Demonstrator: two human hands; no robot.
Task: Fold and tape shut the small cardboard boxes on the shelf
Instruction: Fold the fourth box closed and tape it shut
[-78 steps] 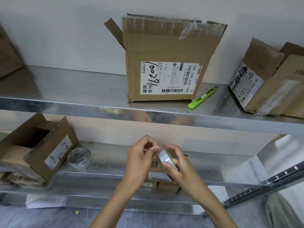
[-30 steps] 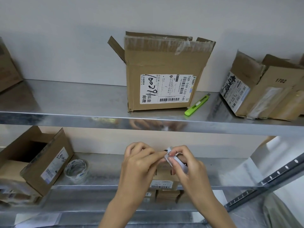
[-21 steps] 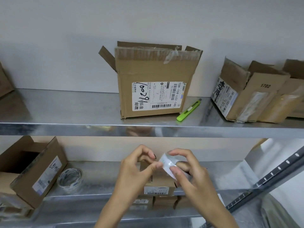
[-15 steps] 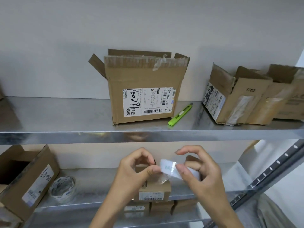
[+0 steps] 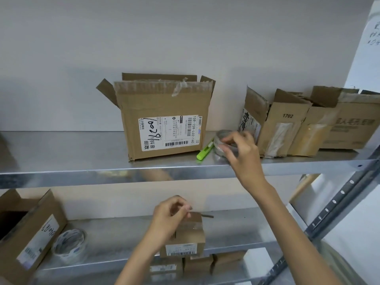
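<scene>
The small box (image 5: 183, 236) stands on the lower shelf (image 5: 236, 229), directly under the left hand (image 5: 170, 212). Clear tape crosses its top front edge. That hand sits on the box's top with its fingers curled and its thumb meeting the forefinger. Whether they pinch tape or a flap cannot be told through the blur. Just below the hand and nearer the camera are more little boxes (image 5: 198, 266).

Up and to the right of that grip, the right hand (image 5: 240, 150) reaches onto the upper shelf (image 5: 61, 153). Its fingers curl round a tape roll (image 5: 223, 140), which is blurred. Just left of this hand, touching or nearly touching the roll, lies a green cutter (image 5: 202, 154). Further left stands an open box (image 5: 164, 118) with a shipping label. Just beyond the right hand's fingers leans a row of opened boxes (image 5: 287, 124).

Well left of the left hand, on the lower shelf, lies a second roll (image 5: 68, 244), beside a tipped box (image 5: 28, 231).
</scene>
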